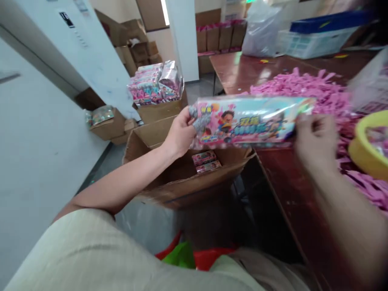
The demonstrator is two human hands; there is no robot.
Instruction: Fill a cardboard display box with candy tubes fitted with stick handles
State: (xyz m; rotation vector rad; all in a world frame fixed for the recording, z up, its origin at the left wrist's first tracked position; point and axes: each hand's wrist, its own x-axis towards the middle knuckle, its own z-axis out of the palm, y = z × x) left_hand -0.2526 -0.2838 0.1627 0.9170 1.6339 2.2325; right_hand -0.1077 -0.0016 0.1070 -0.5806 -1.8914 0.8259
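A long, flat packaged box (254, 121) in clear wrap, printed pink and blue with cartoon figures, is held level between both hands. My left hand (182, 131) is closed on its left end, with grey finger coverings on the thumb and a fingertip. At the other end, my right hand (317, 135) grips the package; motion blurs it. Below the package stands an open cardboard box (169, 188). Two similar printed packages (207, 161) lie inside it, partly hidden by the held one.
A dark red table (281, 178) on the right bears a heap of pink pieces (303, 85), a yellow tub (359, 141) and a white basket (315, 44). Behind the open box, another carton (163, 112) is stacked with wrapped packages. A white pillar (184, 40) rises farther back.
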